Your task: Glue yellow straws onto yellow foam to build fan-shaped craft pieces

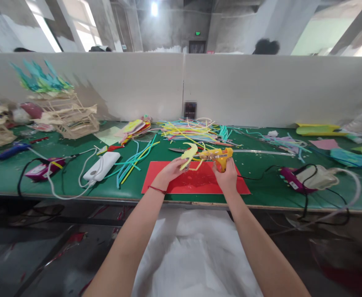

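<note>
Over a red sheet (196,185) at the table's front edge, my left hand (171,170) is closed on a pale yellow curved piece (189,152). My right hand (226,175) is wrapped round the handle of a yellow glue gun (222,156). The gun's nozzle points left and reaches close to the yellow piece; whether they touch is too small to tell. A bent yellow strip (196,166) hangs just below the piece. A clear glue stick (261,152) extends to the right from behind the gun.
Behind my hands lies a pile of coloured sticks (190,133), with scissors (179,150) in front. At left are a white power bank (102,166), blue and yellow strips (136,163) and a stick-built model (72,119). A purple box (295,180) with cables sits right.
</note>
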{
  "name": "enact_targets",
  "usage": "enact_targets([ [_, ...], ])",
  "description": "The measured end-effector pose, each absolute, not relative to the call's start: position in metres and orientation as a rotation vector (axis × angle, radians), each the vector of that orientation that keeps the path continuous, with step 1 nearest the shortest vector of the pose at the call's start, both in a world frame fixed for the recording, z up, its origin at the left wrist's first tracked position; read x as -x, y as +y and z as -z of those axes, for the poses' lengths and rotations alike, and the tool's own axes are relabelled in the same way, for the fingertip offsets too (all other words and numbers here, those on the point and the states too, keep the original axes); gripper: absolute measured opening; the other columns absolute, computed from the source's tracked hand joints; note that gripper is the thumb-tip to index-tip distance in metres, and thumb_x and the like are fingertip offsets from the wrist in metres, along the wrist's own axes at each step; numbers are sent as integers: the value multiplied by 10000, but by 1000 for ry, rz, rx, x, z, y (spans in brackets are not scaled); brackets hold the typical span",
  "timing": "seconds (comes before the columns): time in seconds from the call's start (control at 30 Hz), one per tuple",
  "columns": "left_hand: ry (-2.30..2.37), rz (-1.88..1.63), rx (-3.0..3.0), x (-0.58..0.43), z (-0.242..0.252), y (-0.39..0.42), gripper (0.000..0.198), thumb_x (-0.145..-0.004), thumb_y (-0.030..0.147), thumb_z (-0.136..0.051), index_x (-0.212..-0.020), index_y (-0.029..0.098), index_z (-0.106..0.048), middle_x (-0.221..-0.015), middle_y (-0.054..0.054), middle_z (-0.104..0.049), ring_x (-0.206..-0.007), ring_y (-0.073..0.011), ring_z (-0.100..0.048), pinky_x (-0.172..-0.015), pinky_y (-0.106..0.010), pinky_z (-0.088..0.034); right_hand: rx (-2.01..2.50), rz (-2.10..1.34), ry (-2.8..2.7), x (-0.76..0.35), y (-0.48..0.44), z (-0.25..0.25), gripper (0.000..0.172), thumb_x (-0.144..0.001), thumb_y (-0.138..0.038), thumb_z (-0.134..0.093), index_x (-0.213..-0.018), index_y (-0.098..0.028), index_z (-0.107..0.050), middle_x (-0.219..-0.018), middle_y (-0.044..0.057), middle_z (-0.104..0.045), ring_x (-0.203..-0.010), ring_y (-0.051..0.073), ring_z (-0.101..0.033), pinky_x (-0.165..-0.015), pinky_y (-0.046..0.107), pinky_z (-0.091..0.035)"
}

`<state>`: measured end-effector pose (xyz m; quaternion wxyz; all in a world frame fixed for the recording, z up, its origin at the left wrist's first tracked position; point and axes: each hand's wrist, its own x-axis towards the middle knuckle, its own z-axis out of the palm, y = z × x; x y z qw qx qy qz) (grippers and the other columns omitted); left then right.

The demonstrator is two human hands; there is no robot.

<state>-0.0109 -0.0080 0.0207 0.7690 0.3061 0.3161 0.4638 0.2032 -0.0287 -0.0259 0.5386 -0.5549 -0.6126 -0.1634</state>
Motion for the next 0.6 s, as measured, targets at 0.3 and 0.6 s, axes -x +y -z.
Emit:
enact_targets([
  [0.3,683,-982,-672,12,-18,-7,102,-695,55,-658,-763,129,-642,-722,-25,-663,-619,-106,-590,-619,-233,-463,1299,441,-1390,-202,-29,23,345,-815,-391,-518,-1063,-152,-538,-901,123,-604,-881,270,-604,-754,424,-523],
  [0.6,648,-973,-685,12,-16,-7,107,-683,48,-660,-746,129,-629,-697,-26,-654,-641,-106,-600,-665,-229,-478,1316,431,-1343,-202,-31,17,292,-815,-408,-520,-951,-152,-556,-806,94,-577,-739,229,-594,-656,369,-528],
])
